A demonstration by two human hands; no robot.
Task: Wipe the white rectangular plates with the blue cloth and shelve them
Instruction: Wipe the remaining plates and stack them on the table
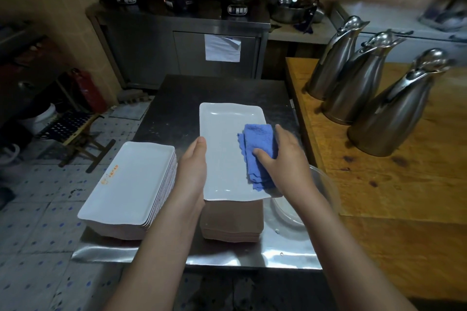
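The left hand (194, 166) grips the plate's (225, 129) left rim, thumb on top. The right hand (285, 161) clasps the folded cloth (260, 149) against the plate's right side. Between the hands, the plate rests on a brown pile (232, 222). A stack (131, 179) of plates lies left of the left hand, and jugs (394, 113) stand well right of the right hand.

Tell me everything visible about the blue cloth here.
The blue cloth looks like soft terry fabric, folded into a thick oblong pad with ragged, layered edges at its left and near end. It lies on the right half of the white rectangular plate, running along its length. The right hand grips it, thumb across the top, fingers along its right side.
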